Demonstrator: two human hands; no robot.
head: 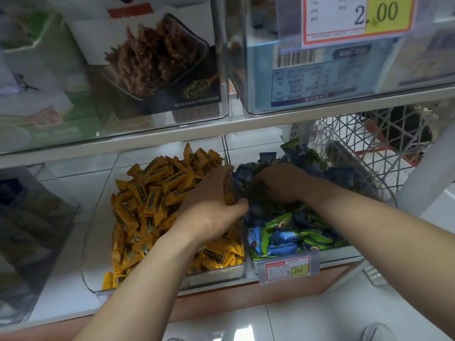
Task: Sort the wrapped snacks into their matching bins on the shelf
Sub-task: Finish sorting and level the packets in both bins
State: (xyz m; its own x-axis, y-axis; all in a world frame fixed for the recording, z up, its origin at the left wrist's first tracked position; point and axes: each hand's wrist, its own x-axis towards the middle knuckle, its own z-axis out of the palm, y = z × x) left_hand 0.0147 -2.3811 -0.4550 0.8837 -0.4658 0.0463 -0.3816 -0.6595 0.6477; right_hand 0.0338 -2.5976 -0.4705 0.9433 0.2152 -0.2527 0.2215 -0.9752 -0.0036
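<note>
Two clear bins are noted side by side under the shelf (147, 141) board. The yellow bin (98, 242) is taken as reference. Wall to wall on its right, the second bin (344, 254) is heaped with blue and green snacks (295, 232). Further right of the yellow bin and behind, a white lattice basket (369, 143) appears tilted toward that heap, with wrappers at its mouth.

The left hand (211, 205) is laid astride the yellow bin's right wall, fingers on the yellow snacks (147, 193), thumb across on the blue side. Whether anything is pinched cannot be told. The right hand (280, 183) is sunk into the heap just right of the yellow bin. Its fingers are curled under and hidden, so a clamp on wrappers is likely but unconfirmed.

Risks, as judged:
- The heap is piled about level with the shared wall, so blue or green packs may be raked over into the yellow bin.
- Blue and green lie mixed, so strays may be buried and missed.
- The basket, if nudged, may shed more wrappers onto the heap.
- Slick wrappers may be dropped from an overfull handful past the price tag (288, 268), front-right of the yellow bin, to the floor.
</note>
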